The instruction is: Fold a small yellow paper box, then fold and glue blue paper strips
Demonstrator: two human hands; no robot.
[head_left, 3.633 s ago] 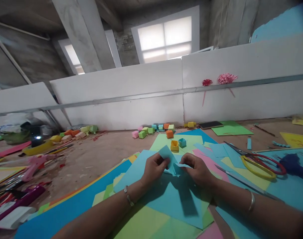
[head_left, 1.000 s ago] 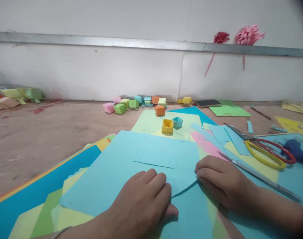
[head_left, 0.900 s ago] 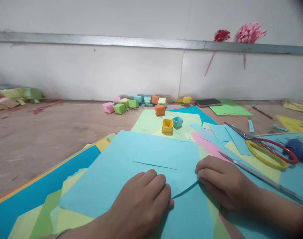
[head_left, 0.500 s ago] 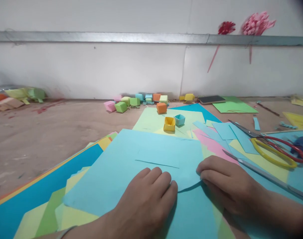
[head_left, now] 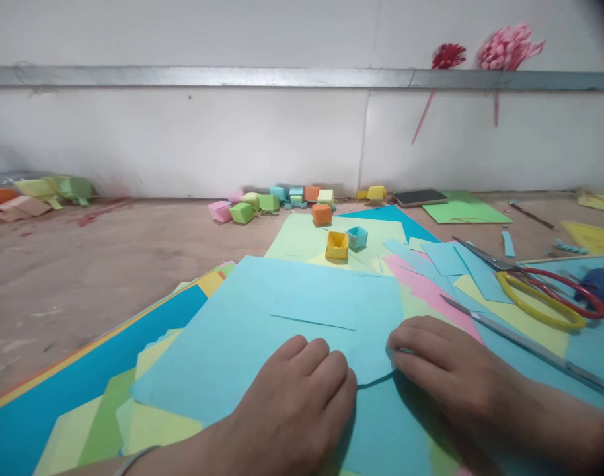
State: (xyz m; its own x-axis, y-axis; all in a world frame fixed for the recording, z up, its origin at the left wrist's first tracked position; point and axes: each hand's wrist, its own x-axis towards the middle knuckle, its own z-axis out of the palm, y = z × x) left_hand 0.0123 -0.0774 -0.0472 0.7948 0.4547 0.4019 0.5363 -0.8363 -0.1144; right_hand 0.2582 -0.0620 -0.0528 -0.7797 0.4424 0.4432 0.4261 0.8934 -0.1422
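Note:
A light blue paper sheet (head_left: 213, 337) lies on top of a stack of coloured papers in front of me. My left hand (head_left: 302, 396) is closed at its near edge, knuckles up, with the fingertips hidden underneath. My right hand (head_left: 441, 370) pinches the sheet near its right corner, and the edge between both hands curls up slightly. On the sheet, past my left hand, rests a small blue paper piece (head_left: 312, 312). Just beyond the sheet stand a yellow paper box (head_left: 337, 245) and a blue paper box (head_left: 357, 237), both with open tops.
Red-and-yellow-handled scissors (head_left: 544, 291) and a slim metal blade (head_left: 525, 344) lie to the right on paper offcuts. Several folded paper cubes (head_left: 242, 213) line the wall. A dark phone (head_left: 421, 198) lies by a green sheet (head_left: 465, 208). Layered papers (head_left: 98, 357) spread left.
My right hand has shifted slightly left along the sheet's edge. My left hand has moved a little to the right, its fingers more bunched. The other things stay put.

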